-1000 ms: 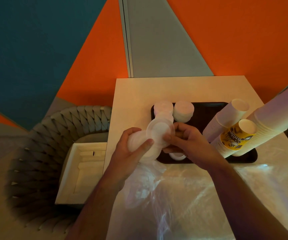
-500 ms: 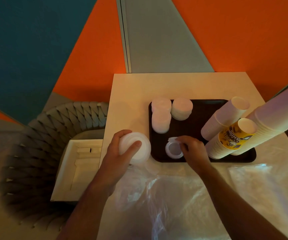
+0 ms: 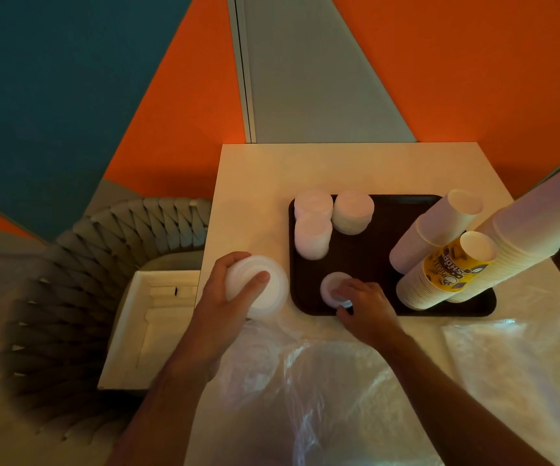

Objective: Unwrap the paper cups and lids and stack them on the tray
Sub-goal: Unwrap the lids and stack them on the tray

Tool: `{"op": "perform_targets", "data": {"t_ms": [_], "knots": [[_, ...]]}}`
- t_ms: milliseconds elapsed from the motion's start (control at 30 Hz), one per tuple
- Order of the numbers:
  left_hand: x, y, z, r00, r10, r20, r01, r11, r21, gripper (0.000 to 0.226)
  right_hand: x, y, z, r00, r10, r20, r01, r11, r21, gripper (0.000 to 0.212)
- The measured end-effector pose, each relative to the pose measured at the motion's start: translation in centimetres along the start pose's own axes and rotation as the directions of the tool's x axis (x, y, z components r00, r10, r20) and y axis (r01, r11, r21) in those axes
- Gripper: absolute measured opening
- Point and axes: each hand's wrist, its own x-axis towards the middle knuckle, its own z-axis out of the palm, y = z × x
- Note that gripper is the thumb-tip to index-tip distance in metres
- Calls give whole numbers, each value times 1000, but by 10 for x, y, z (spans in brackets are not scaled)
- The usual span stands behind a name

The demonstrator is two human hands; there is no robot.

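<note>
The left hand (image 3: 230, 299) gripped a stack of white lids (image 3: 261, 288) just left of the dark tray (image 3: 372, 257), thumb and fingers curled round it, above the table (image 3: 255, 176). The right hand (image 3: 364, 302) reached onto the tray's near part, fingertips pinching what looked like a single lid (image 3: 330, 288) lying flat there. Three lid stacks (image 3: 314, 227) stood at the tray's far left. Tall paper cup stacks (image 3: 440, 260) leaned on its right side. Clear plastic wrap (image 3: 322, 391) lay crumpled on the near table. A white box (image 3: 151, 324) sat to the left on a woven chair (image 3: 70, 297).
</note>
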Motion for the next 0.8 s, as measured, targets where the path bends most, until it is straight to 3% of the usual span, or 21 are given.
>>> {"op": "perform_targets", "data": {"t_ms": [200,300,367,433,500,600,800], "knots": [[-2,0,0,1000,-5,-13,5,1000,-24,34,0,-13,-17,998,-36,-59,38,999,25,33],[-3,2,2,1000,-17,-7,16,999,-44,32,0,-34,-42,989,-19,-144,51,973,227,27],[-4,4,2,1000,-6,3,6,999,-38,32,-2,-59,-66,985,22,-174,58,895,441,21],[-5,6,4,1000,1,18,-1,1000,-22,33,-9,-86,-91,992,37,-122,55,741,669,17],[-7,7,6,999,2,34,-2,1000,-13,35,-16,-108,-109,997,-22,-69,68,617,784,16],[-9,8,8,998,6,64,-5,1000,-18,38,-22,-122,-116,995,-82,-61,99,641,761,13],[-13,14,11,994,30,103,-28,999,-21,34,-30,-126,-118,994,-64,-88,107,720,686,7]]}}
